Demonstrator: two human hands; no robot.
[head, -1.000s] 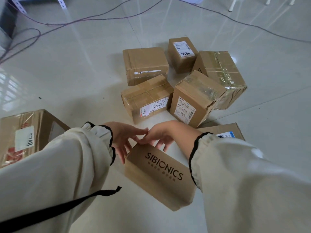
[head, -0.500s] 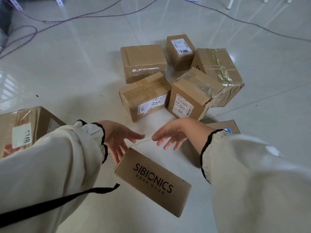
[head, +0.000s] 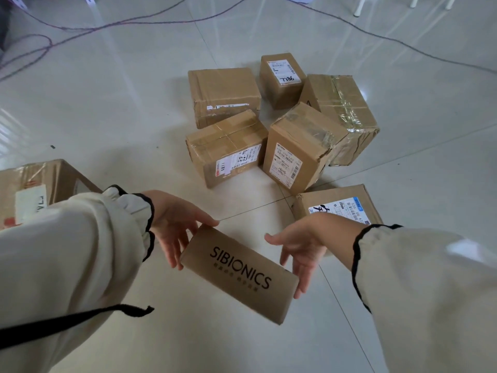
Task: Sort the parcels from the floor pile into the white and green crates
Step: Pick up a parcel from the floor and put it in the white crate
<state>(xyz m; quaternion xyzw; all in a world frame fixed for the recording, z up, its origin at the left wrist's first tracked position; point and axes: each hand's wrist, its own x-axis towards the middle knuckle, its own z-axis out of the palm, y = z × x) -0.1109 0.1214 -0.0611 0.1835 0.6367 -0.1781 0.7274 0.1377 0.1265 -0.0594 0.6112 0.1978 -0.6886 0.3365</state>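
A flat brown parcel printed SIBIONICS (head: 239,273) lies slanted in front of me, low over the white tiled floor. My left hand (head: 174,227) touches its upper left end, thumb at the top corner and fingers straight down the end face. My right hand (head: 304,243) lies along its right end with straight fingers. Beyond is the floor pile: a taped carton (head: 228,146), a labelled carton (head: 298,146), a plain carton (head: 223,95), a small labelled box (head: 282,79), a tape-wrapped box (head: 341,114) and a flat parcel (head: 336,203). No crate is in view.
A large carton with a white label (head: 32,184) stands at the left, partly behind my left sleeve. Dark cables (head: 107,25) run across the floor at the back. White furniture legs (head: 360,6) stand at the top right.
Both hands let go of the SIBIONICS parcel's far edge and spread apart while it dropped lower. Now they have come back to its two ends.
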